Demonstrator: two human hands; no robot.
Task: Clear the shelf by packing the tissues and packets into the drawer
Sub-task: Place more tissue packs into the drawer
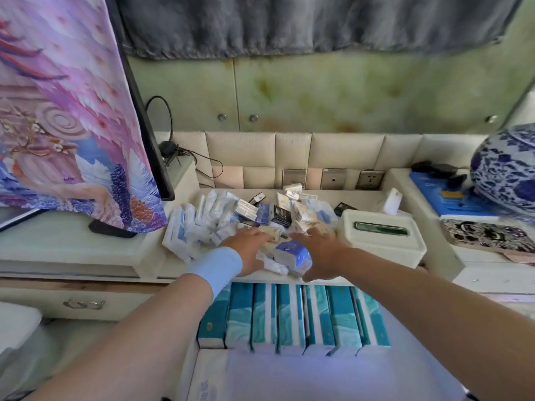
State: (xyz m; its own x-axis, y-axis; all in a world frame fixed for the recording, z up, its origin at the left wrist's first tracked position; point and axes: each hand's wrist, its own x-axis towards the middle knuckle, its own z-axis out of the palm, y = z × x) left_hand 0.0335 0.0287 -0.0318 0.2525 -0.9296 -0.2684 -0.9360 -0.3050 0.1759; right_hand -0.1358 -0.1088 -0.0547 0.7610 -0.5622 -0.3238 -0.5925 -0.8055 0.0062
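Left hand (249, 248) and right hand (322, 253) lie flat-fingered, gripping nothing, on packets (260, 213) heaped on the shelf (365, 200) above the drawer (190, 353) (light, slick wrappers, probably scatter; best scooped from the flanks).

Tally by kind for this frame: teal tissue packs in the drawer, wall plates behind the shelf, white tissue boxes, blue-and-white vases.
Teal tissue packs: 7
Wall plates: 3
White tissue box: 1
Blue-and-white vase: 1
Total: 12
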